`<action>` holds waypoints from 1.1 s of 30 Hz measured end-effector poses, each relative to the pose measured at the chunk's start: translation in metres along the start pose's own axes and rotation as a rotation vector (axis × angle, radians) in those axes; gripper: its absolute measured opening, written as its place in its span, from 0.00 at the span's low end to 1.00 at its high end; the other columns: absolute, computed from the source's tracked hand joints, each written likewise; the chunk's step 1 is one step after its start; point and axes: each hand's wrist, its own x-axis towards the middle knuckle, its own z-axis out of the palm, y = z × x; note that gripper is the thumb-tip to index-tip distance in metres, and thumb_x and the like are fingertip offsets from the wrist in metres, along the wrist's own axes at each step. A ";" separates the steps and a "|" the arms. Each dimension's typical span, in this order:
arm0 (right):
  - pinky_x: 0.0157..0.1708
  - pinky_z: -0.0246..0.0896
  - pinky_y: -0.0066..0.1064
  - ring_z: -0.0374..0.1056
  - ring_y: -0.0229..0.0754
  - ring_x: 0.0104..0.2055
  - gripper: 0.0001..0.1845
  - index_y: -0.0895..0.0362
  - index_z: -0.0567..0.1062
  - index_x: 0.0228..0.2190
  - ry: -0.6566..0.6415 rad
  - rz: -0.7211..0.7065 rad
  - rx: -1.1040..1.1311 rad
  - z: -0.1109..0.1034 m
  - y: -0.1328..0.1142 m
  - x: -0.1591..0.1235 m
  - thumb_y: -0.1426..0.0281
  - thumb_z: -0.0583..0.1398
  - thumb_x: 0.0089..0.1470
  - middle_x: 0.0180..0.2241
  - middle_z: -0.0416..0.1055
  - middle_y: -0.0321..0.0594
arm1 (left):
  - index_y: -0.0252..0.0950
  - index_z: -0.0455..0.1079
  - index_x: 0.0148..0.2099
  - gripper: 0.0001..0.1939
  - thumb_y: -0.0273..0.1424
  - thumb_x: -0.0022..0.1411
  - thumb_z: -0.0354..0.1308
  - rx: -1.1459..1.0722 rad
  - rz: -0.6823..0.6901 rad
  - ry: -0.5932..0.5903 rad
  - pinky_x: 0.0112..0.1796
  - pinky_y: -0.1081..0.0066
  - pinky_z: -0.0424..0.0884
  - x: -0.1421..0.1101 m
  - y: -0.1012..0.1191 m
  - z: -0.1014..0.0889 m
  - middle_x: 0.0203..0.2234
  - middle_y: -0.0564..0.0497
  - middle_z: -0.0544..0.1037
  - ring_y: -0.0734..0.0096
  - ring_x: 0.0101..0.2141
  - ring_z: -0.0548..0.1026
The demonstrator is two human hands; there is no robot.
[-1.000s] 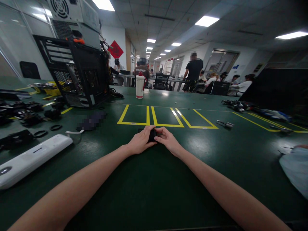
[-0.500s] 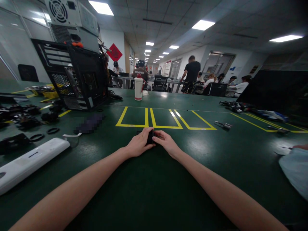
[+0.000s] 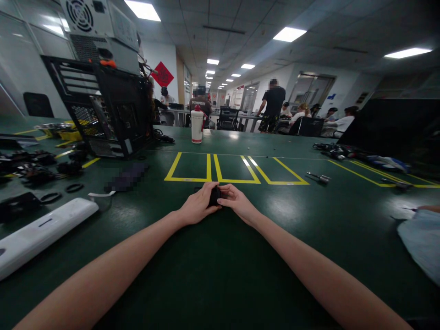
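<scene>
Between my two hands is a small black object [image 3: 214, 196], mostly covered by the fingers, so its kind cannot be made out. My left hand [image 3: 199, 203] is wrapped round its left side, thumb in front and fingers over the top. From the right, my right hand [image 3: 237, 200] pinches its edge with thumb and fingertips. A dark bit shows beyond the left fingers; whether it belongs to the same object is unclear. Both hands are low over the green table [image 3: 220, 266], just in front of the yellow tape outlines [image 3: 213, 180].
A black computer case [image 3: 113, 110] with metal units on top stands left. Nearby are a white power strip [image 3: 51, 233], black rings [image 3: 74, 188] and dark parts. Ahead is a white cup [image 3: 197, 124]; a metal tool [image 3: 319, 178] lies right. A light-blue sleeve [image 3: 421, 238] shows at far right.
Hardly anything differs. The black object looks slightly turned between the fingers, showing a more rounded side. Both hands keep their grip and place, and the view shifts very slightly.
</scene>
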 end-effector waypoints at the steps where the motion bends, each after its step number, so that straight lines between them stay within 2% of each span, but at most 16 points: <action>1: 0.47 0.56 0.39 0.63 0.40 0.44 0.19 0.53 0.67 0.35 -0.023 0.004 0.022 -0.001 0.000 0.000 0.73 0.64 0.38 0.39 0.66 0.37 | 0.42 0.42 0.56 0.31 0.35 0.55 0.54 -0.002 -0.002 -0.004 0.44 0.57 0.66 0.000 0.000 0.000 0.51 0.44 0.58 0.59 0.47 0.65; 5: 0.45 0.58 0.39 0.63 0.40 0.44 0.20 0.52 0.66 0.35 -0.059 0.022 0.034 -0.002 -0.003 -0.001 0.73 0.64 0.37 0.37 0.65 0.36 | 0.42 0.42 0.56 0.30 0.35 0.55 0.54 -0.014 -0.006 -0.007 0.43 0.57 0.67 0.000 0.000 -0.001 0.51 0.45 0.58 0.59 0.47 0.65; 9: 0.45 0.57 0.38 0.62 0.40 0.43 0.13 0.54 0.67 0.33 0.028 0.001 -0.055 0.001 -0.004 -0.001 0.67 0.61 0.42 0.38 0.65 0.37 | 0.42 0.42 0.56 0.31 0.37 0.55 0.54 -0.021 -0.001 0.008 0.43 0.57 0.67 0.000 0.000 0.000 0.51 0.45 0.58 0.59 0.47 0.65; 11: 0.45 0.57 0.38 0.62 0.40 0.43 0.13 0.54 0.67 0.33 0.047 -0.012 -0.090 0.003 -0.004 -0.001 0.66 0.61 0.43 0.38 0.65 0.36 | 0.42 0.43 0.56 0.31 0.37 0.55 0.54 -0.019 -0.004 0.007 0.43 0.57 0.67 0.000 0.000 0.000 0.50 0.45 0.58 0.59 0.47 0.66; 18: 0.45 0.57 0.39 0.61 0.42 0.45 0.17 0.53 0.67 0.39 0.064 0.014 -0.139 0.001 -0.001 0.000 0.65 0.60 0.44 0.40 0.64 0.39 | 0.41 0.43 0.56 0.31 0.37 0.55 0.54 -0.013 -0.003 -0.004 0.43 0.58 0.67 0.001 0.002 -0.001 0.50 0.44 0.58 0.60 0.46 0.66; 23: 0.46 0.56 0.39 0.61 0.41 0.45 0.15 0.54 0.67 0.36 0.046 -0.021 -0.105 0.000 0.001 0.001 0.67 0.61 0.43 0.39 0.65 0.38 | 0.41 0.43 0.56 0.31 0.37 0.55 0.54 -0.008 -0.003 -0.005 0.43 0.58 0.67 0.000 0.002 -0.001 0.50 0.44 0.58 0.59 0.47 0.65; 28: 0.45 0.57 0.38 0.62 0.39 0.43 0.16 0.53 0.67 0.33 0.034 -0.032 -0.056 0.000 0.003 0.003 0.70 0.63 0.39 0.38 0.66 0.36 | 0.41 0.43 0.56 0.31 0.37 0.55 0.54 -0.001 0.009 0.001 0.42 0.57 0.67 0.000 0.001 0.000 0.50 0.44 0.58 0.59 0.47 0.65; 33: 0.45 0.57 0.37 0.62 0.39 0.42 0.13 0.53 0.67 0.33 0.061 -0.032 -0.094 0.002 0.001 0.001 0.65 0.60 0.44 0.37 0.66 0.36 | 0.42 0.43 0.56 0.31 0.37 0.55 0.54 -0.003 0.011 0.004 0.42 0.57 0.67 0.000 0.000 0.000 0.50 0.44 0.59 0.59 0.47 0.66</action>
